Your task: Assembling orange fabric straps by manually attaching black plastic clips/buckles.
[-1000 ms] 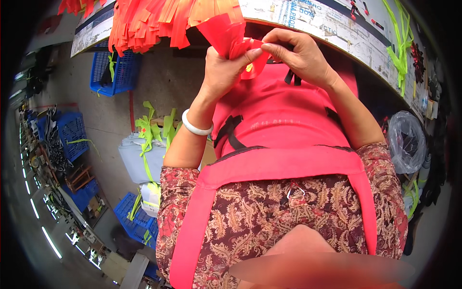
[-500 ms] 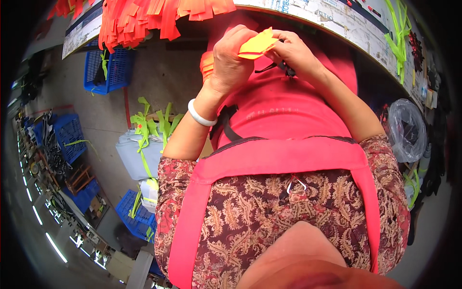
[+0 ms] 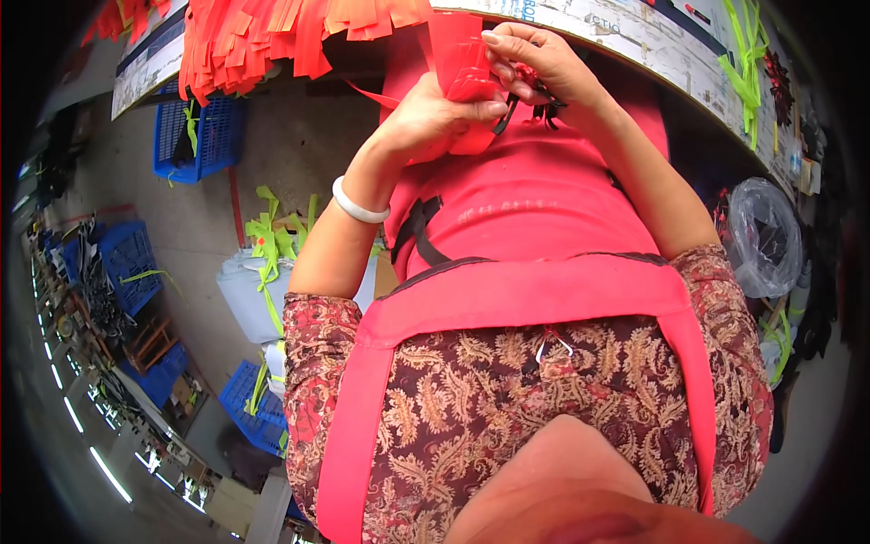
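Observation:
Near the table edge, my left hand (image 3: 426, 118) is closed on a red-orange fabric strip (image 3: 458, 50), thumb lying across it. The strip rises above the fingers, and part of it hangs below them over my pink apron (image 3: 544, 227). Close by on the right, my right hand (image 3: 548, 68) has its fingers curled round several small black-and-red pieces (image 3: 541, 104), perhaps straps or clips; their exact kind is too small to make out. Its thumb and forefinger are beside the strip's right edge.
A heap of red-orange strips (image 3: 254, 45) overhangs the worktable (image 3: 625, 32) at the upper left. Yellow-green strips (image 3: 748, 72) lie at its right end. Blue crates (image 3: 217, 136) stand on the floor to the left, near a grey stack (image 3: 245, 286). A clear plastic bag (image 3: 764, 238) is at right.
The piece in my left hand, earlier a folded orange-yellow end, now shows as a longer red-orange length standing upright. My left hand has turned and lowered slightly; the right has shifted a little.

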A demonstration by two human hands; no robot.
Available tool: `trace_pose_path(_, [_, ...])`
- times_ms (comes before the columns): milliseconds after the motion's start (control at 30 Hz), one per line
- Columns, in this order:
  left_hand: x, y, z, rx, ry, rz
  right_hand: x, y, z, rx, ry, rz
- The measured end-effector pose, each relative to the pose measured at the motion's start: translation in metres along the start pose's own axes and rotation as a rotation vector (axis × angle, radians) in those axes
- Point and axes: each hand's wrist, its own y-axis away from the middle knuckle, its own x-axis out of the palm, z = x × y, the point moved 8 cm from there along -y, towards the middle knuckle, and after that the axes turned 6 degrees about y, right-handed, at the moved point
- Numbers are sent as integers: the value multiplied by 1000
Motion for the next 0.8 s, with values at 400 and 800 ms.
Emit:
trace_pose_path(400, [-24,14,3,-13,-79,-143,-35,12,-22,192,85,-31])
trace_pose_path(800, [-19,18,22,-96,-92,-191,-17,29,-9,70,137,31])
